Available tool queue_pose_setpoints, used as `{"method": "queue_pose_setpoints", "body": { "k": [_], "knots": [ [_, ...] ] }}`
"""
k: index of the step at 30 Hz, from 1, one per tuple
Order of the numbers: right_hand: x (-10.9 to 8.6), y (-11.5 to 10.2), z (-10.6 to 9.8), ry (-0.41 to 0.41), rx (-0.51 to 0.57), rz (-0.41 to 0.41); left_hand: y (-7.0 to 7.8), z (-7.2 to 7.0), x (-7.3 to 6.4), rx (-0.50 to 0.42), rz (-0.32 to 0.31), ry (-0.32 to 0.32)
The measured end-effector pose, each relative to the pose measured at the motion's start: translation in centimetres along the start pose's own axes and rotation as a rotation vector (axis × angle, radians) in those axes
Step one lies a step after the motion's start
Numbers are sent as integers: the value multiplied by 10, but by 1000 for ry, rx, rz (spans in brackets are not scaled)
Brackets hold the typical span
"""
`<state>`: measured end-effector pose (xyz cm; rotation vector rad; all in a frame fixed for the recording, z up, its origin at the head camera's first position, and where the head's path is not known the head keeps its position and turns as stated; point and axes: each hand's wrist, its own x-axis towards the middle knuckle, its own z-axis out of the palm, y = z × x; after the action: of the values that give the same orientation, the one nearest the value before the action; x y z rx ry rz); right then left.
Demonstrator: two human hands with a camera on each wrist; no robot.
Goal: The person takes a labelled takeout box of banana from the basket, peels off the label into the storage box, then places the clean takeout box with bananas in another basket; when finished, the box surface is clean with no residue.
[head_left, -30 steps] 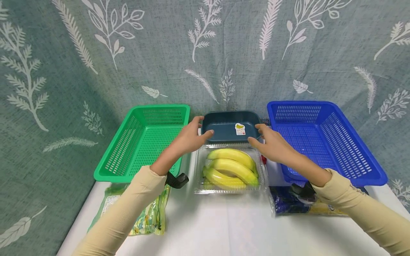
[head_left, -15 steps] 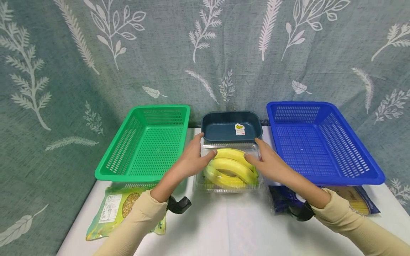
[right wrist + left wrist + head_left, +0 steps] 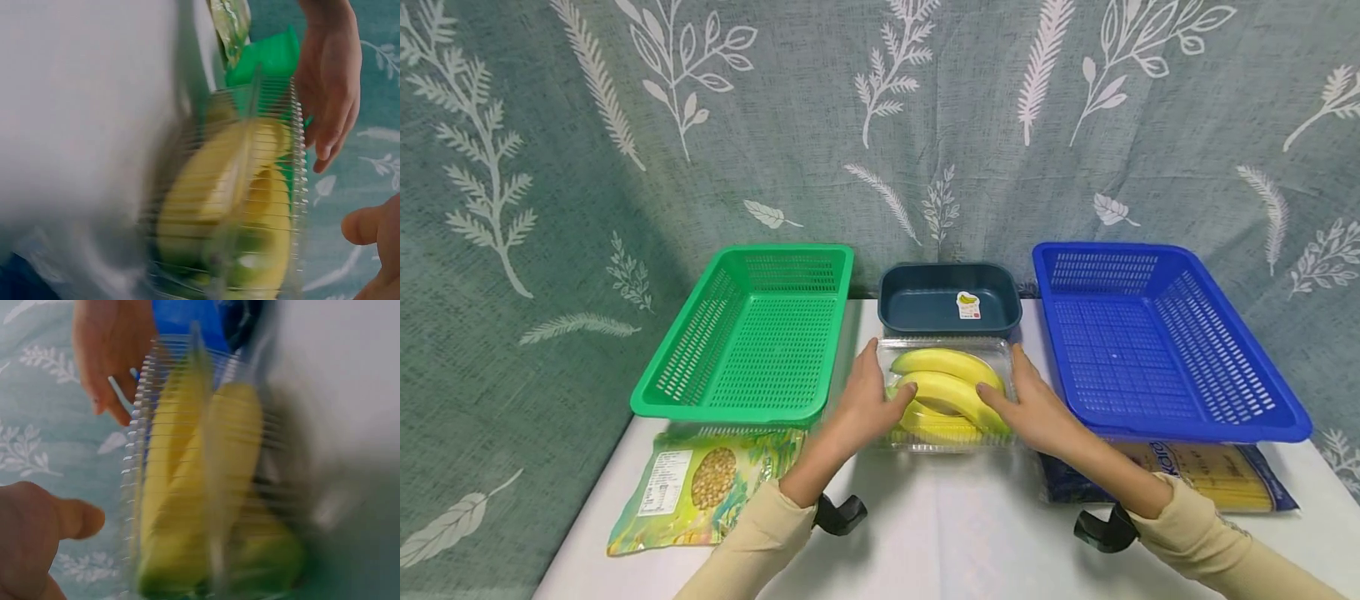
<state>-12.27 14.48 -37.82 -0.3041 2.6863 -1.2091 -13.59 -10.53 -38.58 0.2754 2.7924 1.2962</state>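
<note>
A clear plastic clamshell box (image 3: 951, 342) with several yellow bananas (image 3: 951, 387) inside lies on the white table. My left hand (image 3: 867, 398) is at the box's left side, its fingers straight along the wall and its thumb over the top. On the opposite side my right hand (image 3: 1028, 408) lies the same way. In the left wrist view the thumb (image 3: 81, 517) stands apart from the ribbed box wall (image 3: 131, 469). The right wrist view likewise shows the thumb (image 3: 362, 225) off the box. Whether the other fingers touch the box, I cannot tell.
Behind the box stands a dark teal tub (image 3: 917, 308) with a banana sticker. A green basket (image 3: 790, 350) is on the left, a blue basket (image 3: 1127, 358) on the right. A green bag of beans or grains (image 3: 713, 477) and a spaghetti pack (image 3: 1210, 475) lie in front of them.
Both hands have come back from the sides of the teal tub, toward me, to the sides of the banana box. The box has stayed in place, and the head view has shifted slightly.
</note>
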Motion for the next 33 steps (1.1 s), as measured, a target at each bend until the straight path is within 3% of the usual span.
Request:
{"method": "queue_pose_setpoints", "body": {
  "k": [5, 10, 14, 25, 33],
  "knots": [
    [-2, 8, 6, 17, 34, 34, -7, 11, -3, -66, -23, 81],
    [-1, 12, 9, 27, 74, 77, -15, 15, -6, -226, -124, 126],
    [-1, 15, 9, 6, 110, 104, -22, 17, -7, -258, -194, 126],
    [-4, 20, 13, 45, 157, 127, -29, 21, -3, -238, -222, 148],
    [-11, 19, 14, 142, 154, 73, -28, 19, -3, -336, -237, 163]
  ]
}}
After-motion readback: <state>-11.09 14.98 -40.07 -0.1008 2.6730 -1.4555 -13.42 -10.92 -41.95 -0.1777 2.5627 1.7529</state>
